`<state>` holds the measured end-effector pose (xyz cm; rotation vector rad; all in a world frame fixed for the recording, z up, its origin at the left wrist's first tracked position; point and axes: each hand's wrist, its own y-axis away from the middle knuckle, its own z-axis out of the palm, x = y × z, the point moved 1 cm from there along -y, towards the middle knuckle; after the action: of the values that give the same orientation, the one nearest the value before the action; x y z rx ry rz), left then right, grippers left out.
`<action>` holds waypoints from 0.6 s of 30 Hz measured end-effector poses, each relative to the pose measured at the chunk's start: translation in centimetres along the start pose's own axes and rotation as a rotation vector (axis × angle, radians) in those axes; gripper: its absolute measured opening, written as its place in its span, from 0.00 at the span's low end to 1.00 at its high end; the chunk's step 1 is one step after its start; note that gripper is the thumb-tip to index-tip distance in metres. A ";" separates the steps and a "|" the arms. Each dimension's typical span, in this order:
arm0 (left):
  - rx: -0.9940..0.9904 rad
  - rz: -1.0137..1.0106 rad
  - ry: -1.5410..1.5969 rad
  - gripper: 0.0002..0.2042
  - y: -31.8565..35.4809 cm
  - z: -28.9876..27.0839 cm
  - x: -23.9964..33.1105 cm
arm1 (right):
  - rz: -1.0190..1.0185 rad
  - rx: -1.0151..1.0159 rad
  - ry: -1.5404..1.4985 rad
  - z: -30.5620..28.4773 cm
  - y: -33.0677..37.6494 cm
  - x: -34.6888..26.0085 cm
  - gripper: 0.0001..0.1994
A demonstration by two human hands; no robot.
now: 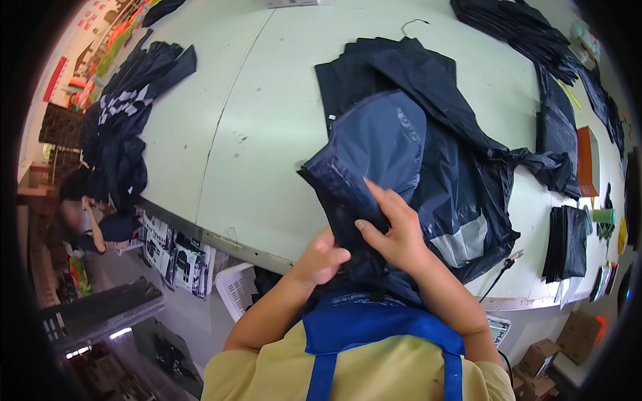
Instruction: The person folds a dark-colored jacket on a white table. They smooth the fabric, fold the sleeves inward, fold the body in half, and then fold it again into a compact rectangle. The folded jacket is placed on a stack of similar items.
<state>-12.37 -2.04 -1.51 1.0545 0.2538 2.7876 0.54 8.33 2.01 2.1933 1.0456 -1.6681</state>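
Note:
A dark navy waterproof garment (461,194) lies spread on the pale worktable in front of me. It has a greyish reflective strip near its right edge. One panel of it is turned back and shows a smooth grey-blue inner side (378,134). My right hand (399,230) grips the edge of this panel between thumb and fingers. Lower and to the left, my left hand (321,259) is closed on the dark fabric close to my body, its thumb on top. Part of the fabric between the hands is hidden by them.
More folded dark garments with a wire hanger hook (413,27) lie beyond. Dark clothing (127,113) covers the table's far left, near another person (100,224). A black rod with a metal tip (506,267) stands at the right front edge. A white basket (234,291) is below the table.

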 end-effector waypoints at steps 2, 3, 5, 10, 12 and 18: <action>0.092 0.227 -0.033 0.42 0.1 0.1 1.5 | -0.037 -0.002 0.052 0.6 0.9 -0.3 0.29; 0.131 0.279 -0.061 0.43 0.2 -0.3 2.2 | -0.045 -0.005 0.085 0.7 1.3 -0.6 0.29; 0.172 0.385 -0.087 0.39 0.1 0.4 4.0 | -0.062 -0.007 0.156 0.9 1.9 -1.0 0.28; 0.292 0.348 -0.278 0.22 0.5 1.0 5.2 | -0.076 -0.212 0.183 0.0 3.3 -1.2 0.30; 0.385 0.317 -0.269 0.18 1.3 0.4 5.8 | -0.048 -0.263 0.137 -1.7 3.7 -0.3 0.30; 0.648 0.605 -0.155 0.15 6.0 -5.5 18.8 | 0.230 0.331 0.917 -13.6 5.8 14.3 0.38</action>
<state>-30.51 -4.70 7.73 1.7197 1.0242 3.1916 16.26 17.37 -7.65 3.2543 0.6205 -0.7318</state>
